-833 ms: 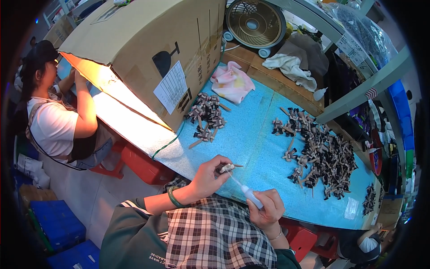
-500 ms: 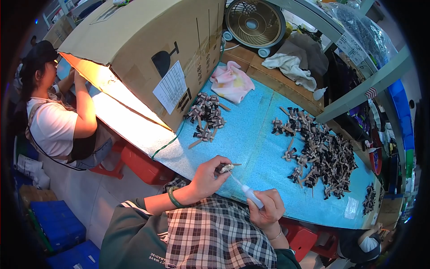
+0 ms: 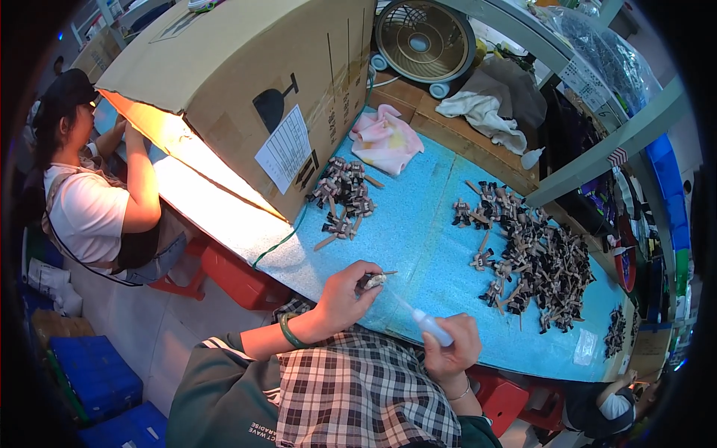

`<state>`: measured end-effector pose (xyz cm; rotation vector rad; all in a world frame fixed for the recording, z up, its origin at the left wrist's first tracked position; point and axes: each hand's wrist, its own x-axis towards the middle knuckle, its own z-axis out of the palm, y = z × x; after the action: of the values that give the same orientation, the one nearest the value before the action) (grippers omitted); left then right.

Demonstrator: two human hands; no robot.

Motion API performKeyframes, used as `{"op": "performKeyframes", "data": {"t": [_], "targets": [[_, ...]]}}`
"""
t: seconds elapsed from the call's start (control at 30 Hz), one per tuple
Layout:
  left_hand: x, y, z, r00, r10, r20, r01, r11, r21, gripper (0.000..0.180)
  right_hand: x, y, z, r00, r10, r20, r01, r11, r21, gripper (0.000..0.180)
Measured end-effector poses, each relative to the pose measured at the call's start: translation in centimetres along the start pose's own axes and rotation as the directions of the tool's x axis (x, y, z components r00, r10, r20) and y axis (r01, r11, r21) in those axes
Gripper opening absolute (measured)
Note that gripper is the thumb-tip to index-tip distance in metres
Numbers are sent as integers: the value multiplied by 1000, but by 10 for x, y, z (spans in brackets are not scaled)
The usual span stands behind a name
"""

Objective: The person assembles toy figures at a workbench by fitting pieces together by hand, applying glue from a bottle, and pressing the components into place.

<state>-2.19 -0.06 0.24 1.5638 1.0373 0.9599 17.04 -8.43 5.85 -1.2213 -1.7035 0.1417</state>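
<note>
Between the thumb and fingers of my left hand (image 3: 343,299) is a small figurine (image 3: 376,281), whitish on its upper side, with a thin brown stick jutting out to the right. My right hand (image 3: 454,346) grips a white squeeze bottle (image 3: 430,325) with a fine nozzle. The nozzle points up and left toward the figurine, a short gap away from it. A small pile of figurines (image 3: 345,190) in black, grey and tan lies beyond my left hand. The larger figurine pile (image 3: 541,257) spreads over the right side of the blue tabletop (image 3: 407,224).
A large cardboard box (image 3: 254,82) stands at the back left, its opening lit brightly. Beside it lie a pink cloth (image 3: 386,140) and a fan (image 3: 426,39). A grey metal post (image 3: 612,142) slants over the right. A co-worker (image 3: 97,179) sits at the left.
My right hand has drawn the squeeze bottle slightly right and away, so its nozzle has left the figurine. My left hand has stayed in place, still holding the figurine.
</note>
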Motion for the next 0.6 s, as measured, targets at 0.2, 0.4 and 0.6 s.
{"op": "performKeyframes", "data": {"t": [0.2, 0.4, 0.6], "targets": [[0, -8, -9, 996, -86, 31, 89, 990, -110, 28, 26, 36, 21, 723, 682, 110, -553, 475, 685, 39], [-5, -14, -25, 997, -63, -46, 48, 961, -271, 27, 85, 105, 72, 673, 674, 304, -639, 323, 698, 39], [-20, -14, -56, 985, -37, -171, -14, 957, -289, 28, 118, 169, 114, 848, 522, 93, -529, 821, 215, 32]]}}
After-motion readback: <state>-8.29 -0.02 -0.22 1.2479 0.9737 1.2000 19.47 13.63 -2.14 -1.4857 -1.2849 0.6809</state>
